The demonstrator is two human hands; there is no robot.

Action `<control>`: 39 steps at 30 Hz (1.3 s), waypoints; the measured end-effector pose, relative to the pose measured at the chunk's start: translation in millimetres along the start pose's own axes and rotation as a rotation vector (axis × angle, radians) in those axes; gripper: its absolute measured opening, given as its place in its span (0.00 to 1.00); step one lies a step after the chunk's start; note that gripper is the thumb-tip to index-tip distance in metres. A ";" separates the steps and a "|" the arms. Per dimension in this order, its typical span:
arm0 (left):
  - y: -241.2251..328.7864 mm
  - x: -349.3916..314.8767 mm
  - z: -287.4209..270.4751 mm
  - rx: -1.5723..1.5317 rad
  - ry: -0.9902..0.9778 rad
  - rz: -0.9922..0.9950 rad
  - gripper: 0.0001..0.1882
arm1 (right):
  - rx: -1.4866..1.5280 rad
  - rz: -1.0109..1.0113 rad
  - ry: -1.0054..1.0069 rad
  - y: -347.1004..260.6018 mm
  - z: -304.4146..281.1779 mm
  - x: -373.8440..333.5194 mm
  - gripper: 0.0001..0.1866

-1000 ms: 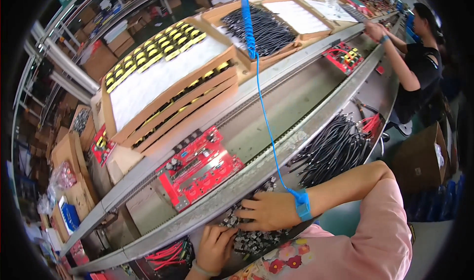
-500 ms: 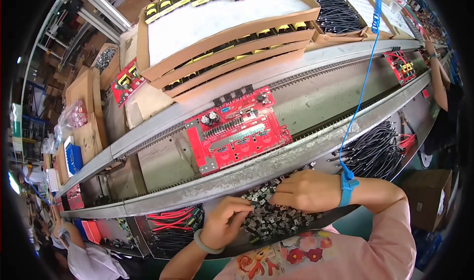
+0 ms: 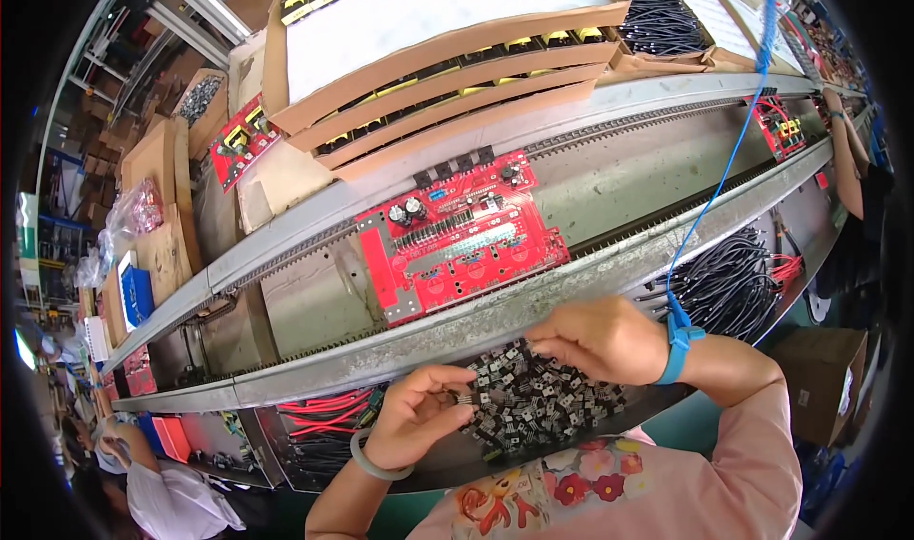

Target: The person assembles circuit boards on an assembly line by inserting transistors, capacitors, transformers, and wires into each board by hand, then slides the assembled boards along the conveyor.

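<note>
A heap of small black transistors [image 3: 547, 402] with silver legs fills the tray just below the conveyor rail. Over the heap's left side, my left hand [image 3: 419, 414] pinches a transistor [image 3: 468, 399] between thumb and forefinger, its silver legs showing. My right hand [image 3: 605, 340], with a blue strap on the wrist, is closed at the heap's far edge. Its thumb and fingertips press together, and what they hold is too small to make out. Beyond both hands, a red circuit board [image 3: 381, 278] lies across the conveyor, partly fitted with capacitors and a row of black parts.
A metal rail [image 3: 286, 373] runs between the trays and the conveyor. Black cables [image 3: 724, 283] lie right, red wires [image 3: 328, 416] left. A blue coiled cord [image 3: 728, 169] hangs down to my right wrist. Stacked cardboard trays [image 3: 447, 50] stand behind. Other people work at both sides.
My hands have drawn apart. The right has risen toward the rail, and the left has shifted slightly left, its pinched transistor now visible. The board has stayed in about the same place.
</note>
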State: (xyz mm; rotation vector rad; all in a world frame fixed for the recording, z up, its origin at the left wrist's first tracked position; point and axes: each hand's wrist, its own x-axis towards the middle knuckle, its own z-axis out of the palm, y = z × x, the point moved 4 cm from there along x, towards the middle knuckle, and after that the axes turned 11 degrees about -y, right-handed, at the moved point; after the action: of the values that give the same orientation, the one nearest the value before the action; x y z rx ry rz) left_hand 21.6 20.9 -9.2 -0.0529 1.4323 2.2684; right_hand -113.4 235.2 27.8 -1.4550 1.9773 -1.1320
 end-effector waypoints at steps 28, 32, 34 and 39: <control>-10.5 -2.6 6.8 0.303 -0.077 -0.148 0.13 | -0.498 0.112 0.273 21.8 -25.3 16.2 0.11; -6.3 0.0 11.1 0.346 -0.026 -0.070 0.15 | -0.556 0.052 0.248 14.3 -25.0 20.9 0.14; -6.0 -1.3 8.8 0.370 -0.034 -0.095 0.14 | -0.593 0.041 0.232 10.1 -24.7 23.3 0.15; -6.3 -1.4 5.3 0.427 -0.041 -0.069 0.12 | -0.648 0.062 0.163 6.1 -21.1 27.4 0.17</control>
State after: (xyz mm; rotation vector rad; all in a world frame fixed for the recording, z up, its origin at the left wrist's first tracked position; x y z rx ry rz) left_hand 26.4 27.3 -11.7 0.0762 1.8290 1.8546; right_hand -142.1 218.0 38.1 -1.6114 2.6418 -0.6140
